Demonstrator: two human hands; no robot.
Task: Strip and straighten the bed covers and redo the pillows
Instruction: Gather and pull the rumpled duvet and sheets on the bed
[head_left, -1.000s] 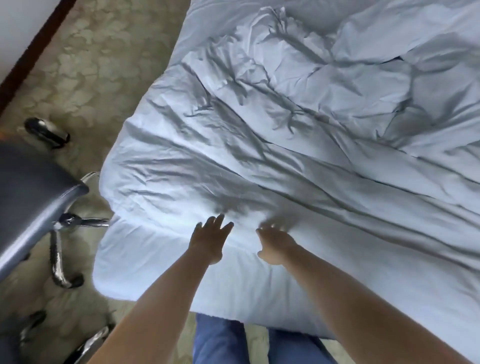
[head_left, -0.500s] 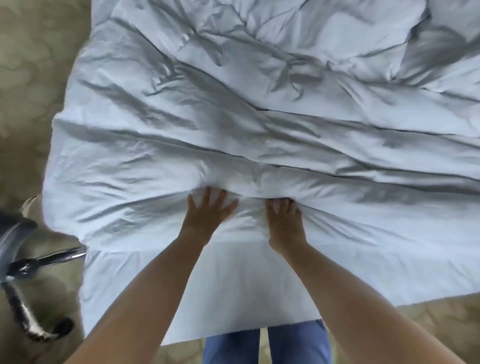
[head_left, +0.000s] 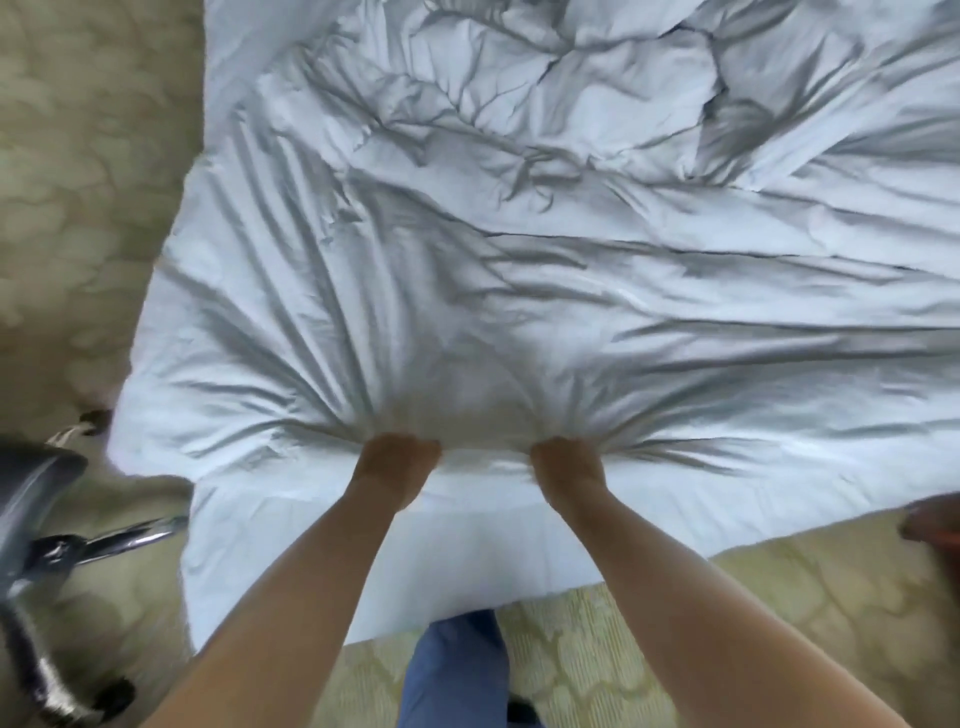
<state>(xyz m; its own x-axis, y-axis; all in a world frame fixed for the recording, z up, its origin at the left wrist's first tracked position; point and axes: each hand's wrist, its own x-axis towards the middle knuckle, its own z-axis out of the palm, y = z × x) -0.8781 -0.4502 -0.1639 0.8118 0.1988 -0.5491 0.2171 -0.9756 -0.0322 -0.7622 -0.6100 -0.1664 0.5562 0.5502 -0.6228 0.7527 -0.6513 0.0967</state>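
Note:
A crumpled white duvet (head_left: 519, 234) covers the bed and fills most of the view. Its near edge lies at the foot of the bed, over the white sheet (head_left: 322, 561) that hangs down the mattress side. My left hand (head_left: 397, 462) grips a bunch of the duvet at that edge, fingers curled into the cloth. My right hand (head_left: 566, 465) grips it a short way to the right in the same manner. Creases fan out from both fists. No pillows are in view.
A dark office chair (head_left: 31, 499) with chrome legs (head_left: 124, 540) stands on the patterned carpet (head_left: 78, 182) at the left, close to the bed's corner. My legs in blue trousers (head_left: 457, 670) stand at the bed's foot. A dark brown object (head_left: 935, 525) shows at the right edge.
My hands went from open, reaching over the duvet, to fists bunching its near edge. The cloth has gathered toward me and the view has shifted to the right along the bed.

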